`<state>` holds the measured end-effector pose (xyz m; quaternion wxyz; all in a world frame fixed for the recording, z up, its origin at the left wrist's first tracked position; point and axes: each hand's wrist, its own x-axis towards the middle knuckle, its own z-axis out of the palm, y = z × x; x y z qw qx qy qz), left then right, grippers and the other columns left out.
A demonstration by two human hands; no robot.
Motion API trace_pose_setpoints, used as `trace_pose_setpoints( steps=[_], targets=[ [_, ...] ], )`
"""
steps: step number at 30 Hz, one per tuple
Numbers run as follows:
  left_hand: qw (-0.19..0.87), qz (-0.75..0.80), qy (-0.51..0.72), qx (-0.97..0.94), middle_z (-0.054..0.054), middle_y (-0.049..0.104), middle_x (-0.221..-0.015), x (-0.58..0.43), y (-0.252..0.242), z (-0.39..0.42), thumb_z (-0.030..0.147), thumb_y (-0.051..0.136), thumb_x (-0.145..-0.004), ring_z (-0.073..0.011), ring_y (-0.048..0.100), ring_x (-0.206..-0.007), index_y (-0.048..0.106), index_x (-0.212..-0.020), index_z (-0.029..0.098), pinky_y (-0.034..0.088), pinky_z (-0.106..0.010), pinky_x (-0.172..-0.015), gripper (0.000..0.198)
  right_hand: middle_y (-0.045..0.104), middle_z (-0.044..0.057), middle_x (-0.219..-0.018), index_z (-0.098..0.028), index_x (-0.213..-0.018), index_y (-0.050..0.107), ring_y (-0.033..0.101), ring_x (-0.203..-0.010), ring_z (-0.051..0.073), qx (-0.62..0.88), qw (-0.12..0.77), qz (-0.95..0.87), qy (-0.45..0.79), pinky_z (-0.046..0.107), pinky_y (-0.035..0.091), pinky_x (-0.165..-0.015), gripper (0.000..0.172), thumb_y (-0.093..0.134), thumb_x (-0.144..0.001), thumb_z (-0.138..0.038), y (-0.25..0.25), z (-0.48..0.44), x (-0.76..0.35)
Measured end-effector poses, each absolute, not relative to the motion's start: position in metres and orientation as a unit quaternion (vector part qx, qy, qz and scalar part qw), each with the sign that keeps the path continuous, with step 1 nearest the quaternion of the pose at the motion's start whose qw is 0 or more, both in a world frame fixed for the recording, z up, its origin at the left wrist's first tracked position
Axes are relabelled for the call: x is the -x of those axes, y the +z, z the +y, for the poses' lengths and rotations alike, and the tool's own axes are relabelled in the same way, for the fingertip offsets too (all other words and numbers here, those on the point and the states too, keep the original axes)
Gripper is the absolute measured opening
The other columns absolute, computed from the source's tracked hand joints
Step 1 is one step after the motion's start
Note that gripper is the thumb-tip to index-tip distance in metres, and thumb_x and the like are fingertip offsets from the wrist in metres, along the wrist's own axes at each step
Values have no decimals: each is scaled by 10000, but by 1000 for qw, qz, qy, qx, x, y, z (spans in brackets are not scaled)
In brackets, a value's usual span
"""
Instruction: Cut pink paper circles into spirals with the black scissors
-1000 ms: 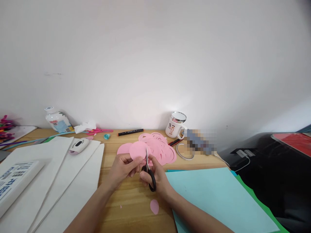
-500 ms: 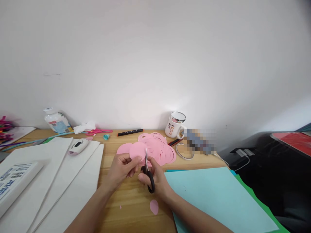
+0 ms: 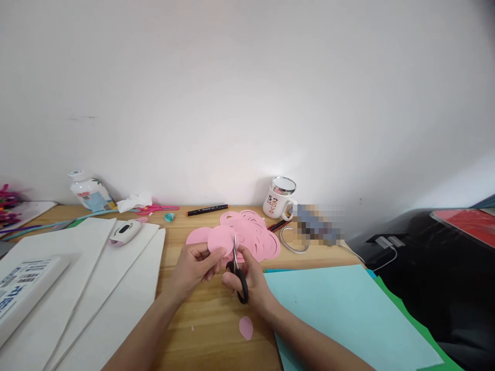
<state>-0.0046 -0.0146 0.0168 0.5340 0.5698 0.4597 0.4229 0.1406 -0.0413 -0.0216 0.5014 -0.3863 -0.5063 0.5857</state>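
Between thumb and fingers, my left hand [image 3: 198,265] pinches a pink paper circle [image 3: 221,240] by its lower edge. My right hand [image 3: 250,281] grips black-handled scissors [image 3: 242,286], thumb through one loop. Their blades point upward along the right edge of the circle; whether they touch the paper is hard to tell. Just behind both hands lies a heap of pink paper pieces [image 3: 257,239], rounded and overlapping, some with cut-out slots. Nearer to me, a pink paper petal [image 3: 246,328] and a tiny pink scrap [image 3: 192,328] rest on the wooden table [image 3: 209,355].
White sheets [image 3: 127,288] with a boxed pack [image 3: 29,291] and a white device [image 3: 126,233] lie left. Light blue paper [image 3: 348,309] covers the right. Along the wall stand a bottle [image 3: 91,191], pink scissors [image 3: 157,209], a black marker [image 3: 208,210] and a white mug [image 3: 277,198].
My right hand and the black scissors have shifted slightly right and up from the circle's edge. The pink circle has moved a little right; my left hand is almost still.
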Motion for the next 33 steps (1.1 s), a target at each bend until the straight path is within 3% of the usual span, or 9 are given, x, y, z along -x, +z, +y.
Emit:
trace_pose_setpoints(
  steps=[5, 12, 23, 33],
  targets=[
    [528, 468, 428, -565, 45, 460, -384, 7, 16, -14, 471, 669, -725, -60, 368, -361, 479, -460, 169, 261, -193, -373, 445, 442, -134, -456, -196, -1117, 379, 353, -385, 75, 376, 498, -502, 599, 185, 275, -391, 658, 733, -665, -518, -24, -41, -140],
    [551, 459, 426, -552, 39, 484, -414, 0, 19, -15, 492, 672, -706, -58, 371, -349, 507, -487, 165, 245, -197, -368, 427, 479, -115, -486, -213, -1106, 394, 424, -389, 93, 391, 494, -504, 591, 198, 325, -398, 652, 733, -656, -543, -28, -42, -138],
    [551, 455, 406, -570, 39, 486, -423, 1, 22, -18, 441, 684, -685, -63, 360, -373, 551, -497, 165, 283, -195, -370, 359, 515, -59, -649, -217, -1010, 440, 382, -522, 89, 337, 513, -499, 612, 214, 310, -506, 604, 806, -609, -481, -12, -42, -140],
    [551, 445, 422, -566, 55, 480, -428, 1, 23, -16, 390, 679, -698, -46, 352, -360, 522, -491, 164, 253, -177, -354, 345, 481, -77, -599, -219, -1037, 433, 324, -489, 84, 374, 501, -509, 591, 200, 257, -442, 621, 781, -620, -519, -23, -42, -142]
  ],
)
